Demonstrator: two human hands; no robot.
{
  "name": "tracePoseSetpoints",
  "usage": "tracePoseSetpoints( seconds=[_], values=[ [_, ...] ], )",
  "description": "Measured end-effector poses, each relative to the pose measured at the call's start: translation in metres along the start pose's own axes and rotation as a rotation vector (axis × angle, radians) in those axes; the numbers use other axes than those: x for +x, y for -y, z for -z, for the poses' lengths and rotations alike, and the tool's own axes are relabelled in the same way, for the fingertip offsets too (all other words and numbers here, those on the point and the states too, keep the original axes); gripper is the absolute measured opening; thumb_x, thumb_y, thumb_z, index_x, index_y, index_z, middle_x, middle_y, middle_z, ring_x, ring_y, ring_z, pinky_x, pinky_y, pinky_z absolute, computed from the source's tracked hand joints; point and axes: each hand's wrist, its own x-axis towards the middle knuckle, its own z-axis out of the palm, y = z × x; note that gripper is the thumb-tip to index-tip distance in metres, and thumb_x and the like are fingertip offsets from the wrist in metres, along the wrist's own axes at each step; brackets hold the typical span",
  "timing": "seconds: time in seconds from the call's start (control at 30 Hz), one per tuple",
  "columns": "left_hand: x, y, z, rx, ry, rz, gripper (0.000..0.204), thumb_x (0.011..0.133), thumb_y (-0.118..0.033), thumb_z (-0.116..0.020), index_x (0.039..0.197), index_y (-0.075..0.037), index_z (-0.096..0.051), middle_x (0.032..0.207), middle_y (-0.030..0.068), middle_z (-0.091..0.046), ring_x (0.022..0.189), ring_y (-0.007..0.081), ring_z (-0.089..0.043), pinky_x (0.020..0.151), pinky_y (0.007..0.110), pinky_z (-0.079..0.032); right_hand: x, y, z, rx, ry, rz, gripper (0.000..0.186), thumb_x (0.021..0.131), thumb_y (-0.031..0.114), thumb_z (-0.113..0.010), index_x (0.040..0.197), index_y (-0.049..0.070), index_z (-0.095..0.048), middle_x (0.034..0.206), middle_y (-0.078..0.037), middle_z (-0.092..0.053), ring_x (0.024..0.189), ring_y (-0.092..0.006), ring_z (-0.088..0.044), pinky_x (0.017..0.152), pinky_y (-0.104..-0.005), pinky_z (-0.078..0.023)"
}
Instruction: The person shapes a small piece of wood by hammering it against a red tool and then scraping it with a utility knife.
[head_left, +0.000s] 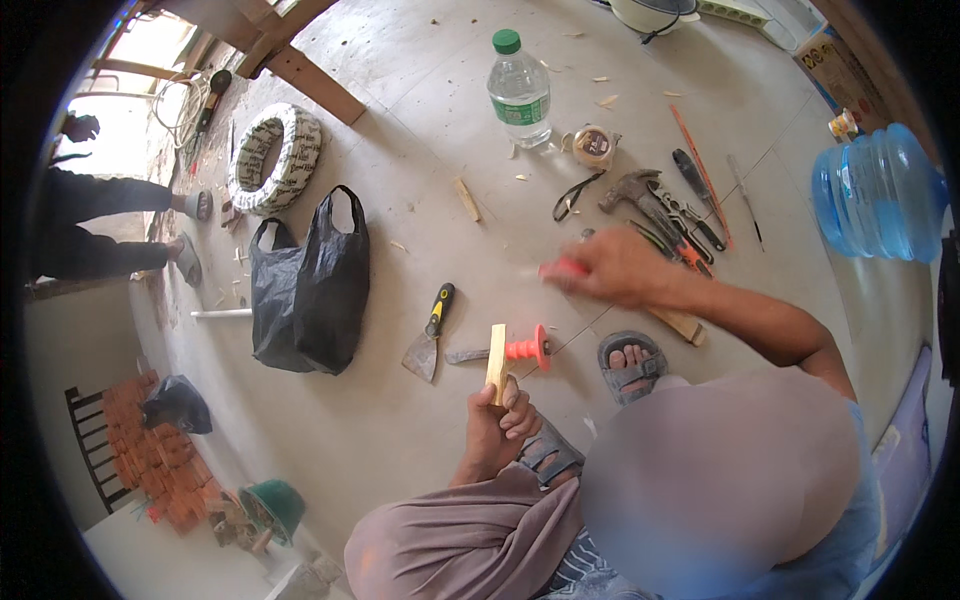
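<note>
My left hand (497, 430) is closed around the lower end of a short wooden stick (497, 360), which points upward. My right hand (615, 268) is out over the floor, its fingers wrapped round a small red object (565, 270); motion blurs it, so its kind cannot be made out. Behind the stick lies a chisel (528, 349) with an orange-red hand guard, its flat metal blade showing to the left. A putty knife (436, 318) with a black and yellow handle rests farther left. Beyond my right hand are a claw hammer (635, 192), pliers and a screwdriver (690, 172).
A water bottle (520, 105) and tape measure (594, 147) stand ahead among wood shavings. A black plastic bag (325, 290) and wrapped coil (250, 175) are at left. A large blue water jug (875, 195) is at right. Another person's legs (105, 225) show at far left.
</note>
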Motion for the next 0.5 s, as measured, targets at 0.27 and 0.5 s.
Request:
tracePoseSetpoints(
  seconds=[0.27,0.5],
  values=[
    [0.01,0.002,-0.016,0.14,-0.154,-0.033,0.036,0.095,-0.046,-0.043,0.08,-0.014,-0.045,0.055,-0.0052,-0.032,0.044,0.0088,-0.031,0.048,0.028,-0.028,-0.035,0.044,-0.031,0.108,0.153,0.211,0.059,0.088,0.065,-0.048,0.076,0.009,-0.063,0.061,-0.017,-0.06,0.06,-0.0364,-0.063,0.058,-0.0476,-0.048],
    [0.011,0.006,-0.013,0.248,-0.156,-0.033,0.037,0.094,-0.046,-0.045,0.081,-0.012,-0.047,0.057,-0.0037,-0.031,0.049,0.0103,-0.03,0.052,0.028,-0.028,-0.035,0.038,-0.033,0.101,0.112,0.266,0.06,0.088,0.065,-0.049,0.076,0.008,-0.063,0.062,-0.016,-0.06,0.06,-0.0362,-0.063,0.056,-0.0474,-0.047]
  ],
)
